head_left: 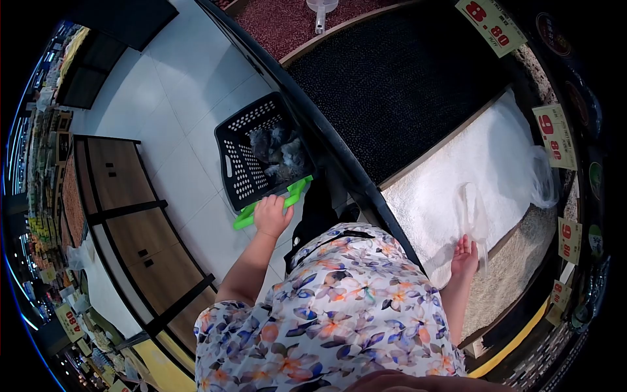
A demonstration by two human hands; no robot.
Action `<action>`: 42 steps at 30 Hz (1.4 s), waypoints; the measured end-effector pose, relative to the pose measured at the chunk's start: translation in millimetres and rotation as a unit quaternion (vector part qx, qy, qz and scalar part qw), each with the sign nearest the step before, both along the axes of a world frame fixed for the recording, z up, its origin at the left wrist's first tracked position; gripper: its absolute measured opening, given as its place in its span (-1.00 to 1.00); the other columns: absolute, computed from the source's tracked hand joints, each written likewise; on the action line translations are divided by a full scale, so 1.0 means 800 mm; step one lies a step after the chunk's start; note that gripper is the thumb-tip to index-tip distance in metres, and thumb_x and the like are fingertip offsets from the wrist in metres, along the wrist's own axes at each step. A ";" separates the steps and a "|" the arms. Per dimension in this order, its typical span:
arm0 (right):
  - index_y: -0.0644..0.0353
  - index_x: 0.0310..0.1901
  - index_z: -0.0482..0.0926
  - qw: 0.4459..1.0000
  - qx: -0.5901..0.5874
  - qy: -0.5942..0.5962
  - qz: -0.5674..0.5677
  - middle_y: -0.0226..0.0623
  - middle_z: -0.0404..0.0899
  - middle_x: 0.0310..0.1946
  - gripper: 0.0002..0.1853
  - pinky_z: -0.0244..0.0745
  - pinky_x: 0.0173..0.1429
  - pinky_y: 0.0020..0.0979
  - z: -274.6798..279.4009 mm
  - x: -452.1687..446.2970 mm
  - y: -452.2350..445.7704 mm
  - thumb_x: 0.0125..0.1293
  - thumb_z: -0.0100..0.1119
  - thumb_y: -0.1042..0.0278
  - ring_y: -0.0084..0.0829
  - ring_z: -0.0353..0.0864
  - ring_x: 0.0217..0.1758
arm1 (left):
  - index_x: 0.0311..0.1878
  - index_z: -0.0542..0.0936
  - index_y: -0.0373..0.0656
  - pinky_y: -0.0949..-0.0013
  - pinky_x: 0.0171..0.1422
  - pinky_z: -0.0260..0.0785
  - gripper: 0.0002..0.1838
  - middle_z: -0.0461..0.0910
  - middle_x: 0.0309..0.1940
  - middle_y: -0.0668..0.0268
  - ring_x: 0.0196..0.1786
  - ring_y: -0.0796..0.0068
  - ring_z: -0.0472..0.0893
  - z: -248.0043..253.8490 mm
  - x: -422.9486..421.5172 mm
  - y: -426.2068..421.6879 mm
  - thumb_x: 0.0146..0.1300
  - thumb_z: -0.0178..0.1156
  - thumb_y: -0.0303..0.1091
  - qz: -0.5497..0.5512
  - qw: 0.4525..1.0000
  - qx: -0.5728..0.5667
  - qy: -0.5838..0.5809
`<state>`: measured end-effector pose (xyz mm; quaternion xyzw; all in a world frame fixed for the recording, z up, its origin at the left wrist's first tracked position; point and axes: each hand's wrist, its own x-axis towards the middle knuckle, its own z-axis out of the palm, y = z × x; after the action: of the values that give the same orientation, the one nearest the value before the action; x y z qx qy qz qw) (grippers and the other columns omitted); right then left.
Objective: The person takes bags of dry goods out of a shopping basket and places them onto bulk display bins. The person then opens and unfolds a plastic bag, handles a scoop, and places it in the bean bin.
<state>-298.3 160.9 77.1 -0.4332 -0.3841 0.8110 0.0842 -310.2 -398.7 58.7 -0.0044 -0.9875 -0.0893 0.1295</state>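
Observation:
My left hand [270, 215] is wrapped round the bright green handle [245, 217] of a black perforated shopping basket [230, 155]. Inside the basket sit crumpled translucent bags [279, 151]; what they contain is unclear. On the other side, my right hand [464, 257] is palm up with curled fingers, over a bin of white grain [450, 170]. A thin clear plastic bag [475, 208] extends from its fingertips and along its side, seemingly gripped there. The thumb's hold on the bag is hard to make out.
A bin of black grain or beans [385, 85] adjoins the white one, with reddish beans [274, 26] and a clear scoop [321, 14] beyond. Beige grain [509, 281] lies nearer. Price cards [555, 136] line the right edge. Wooden cabinets [124, 176] stand across the tiled aisle.

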 end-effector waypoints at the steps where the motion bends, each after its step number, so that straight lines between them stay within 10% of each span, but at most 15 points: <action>1: 0.27 -0.02 0.42 1.000 0.004 -0.004 -0.005 -0.28 0.57 -0.11 -0.65 0.47 -0.20 -0.50 0.002 -0.001 -0.003 0.40 -0.10 0.14 -0.46 0.57 -0.16 | -0.41 0.54 -0.04 0.22 -0.33 0.28 -0.77 0.42 -0.51 0.34 -0.39 0.29 0.47 -0.001 -0.001 0.000 -0.09 0.27 -0.15 0.004 1.000 -0.006 -0.007; 21: 0.04 -0.08 0.35 0.968 -0.106 0.105 -0.200 -0.32 0.44 -0.41 -0.69 0.38 -0.40 -0.51 0.031 -0.010 -0.013 0.31 0.05 0.03 -0.45 0.45 -0.45 | -0.42 0.50 -0.07 0.15 -0.36 0.31 -0.77 0.45 -0.51 0.26 -0.40 0.17 0.49 -0.015 -0.002 0.007 -0.04 0.24 -0.16 -0.036 0.997 -0.070 0.024; 31: 0.26 -0.15 0.46 0.971 0.195 0.112 -0.078 -0.29 0.55 -0.43 -0.77 0.46 -0.36 -0.51 0.094 -0.021 -0.007 0.34 0.07 0.24 -0.49 0.55 -0.47 | -0.43 0.47 -0.08 0.13 -0.35 0.32 -0.74 0.47 -0.51 0.26 -0.39 0.16 0.50 -0.023 0.001 0.004 -0.02 0.25 -0.12 -0.027 0.996 -0.081 0.022; 37: 0.38 -0.19 0.55 0.787 0.598 0.106 0.105 -0.28 0.61 -0.43 -0.77 0.51 -0.22 -0.50 0.158 -0.008 -0.018 0.27 0.18 0.35 -0.51 0.60 -0.36 | -0.42 0.47 -0.09 0.12 -0.34 0.33 -0.71 0.47 -0.51 0.25 -0.39 0.15 0.51 -0.022 0.002 0.005 -0.01 0.25 -0.09 -0.019 0.995 -0.093 0.015; 42: 0.35 -0.19 0.54 0.870 0.478 0.119 -0.004 -0.26 0.61 -0.41 -0.77 0.49 -0.29 -0.52 0.139 0.012 0.004 0.29 0.16 0.31 -0.50 0.62 -0.36 | -0.44 0.45 -0.13 0.09 -0.33 0.32 -0.69 0.46 -0.53 0.22 -0.38 0.12 0.50 -0.023 0.003 0.005 0.00 0.25 -0.09 -0.015 0.996 -0.084 0.006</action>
<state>-288.5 164.4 188.3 -0.2414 -0.7106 0.5732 0.3291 -307.9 -394.7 40.3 -0.0310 -0.9905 -0.0083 0.1334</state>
